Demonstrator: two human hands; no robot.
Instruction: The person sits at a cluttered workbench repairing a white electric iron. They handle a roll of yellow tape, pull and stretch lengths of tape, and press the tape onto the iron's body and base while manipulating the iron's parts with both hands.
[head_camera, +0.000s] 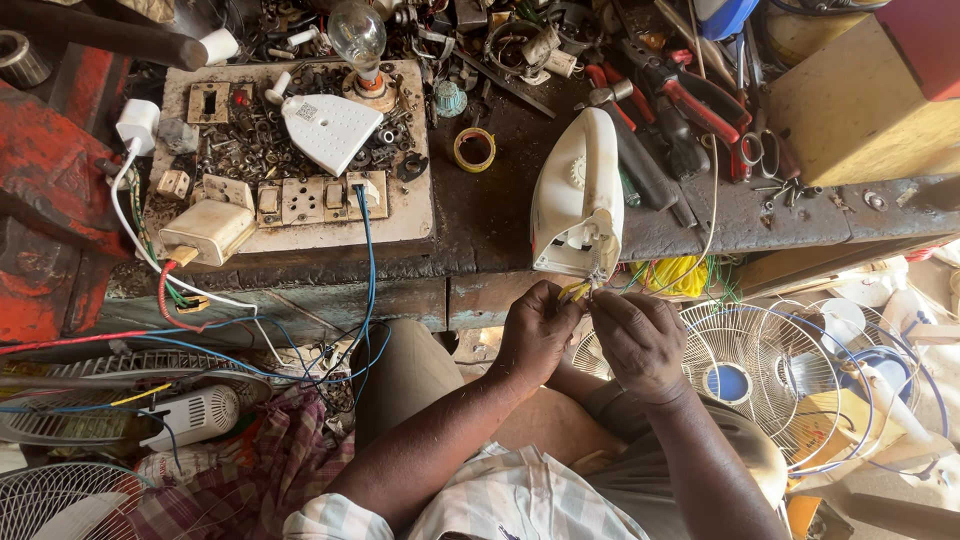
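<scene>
White clothes iron (578, 195) lies on the table (480, 215) edge, just above both hands, rear end toward them. Left hand (535, 335) and right hand (640, 340) fingers pinched shut on the iron's wire ends (580, 290), meeting between them. Fan grille (760, 365) sits right of the fingers, switchboard (290, 160) well left.

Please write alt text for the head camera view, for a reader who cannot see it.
Both hands, left hand and right hand, pinch thin wires at the open rear of a white clothes iron lying on a cluttered workbench. A switchboard lies left; fan guards stand below.
</scene>
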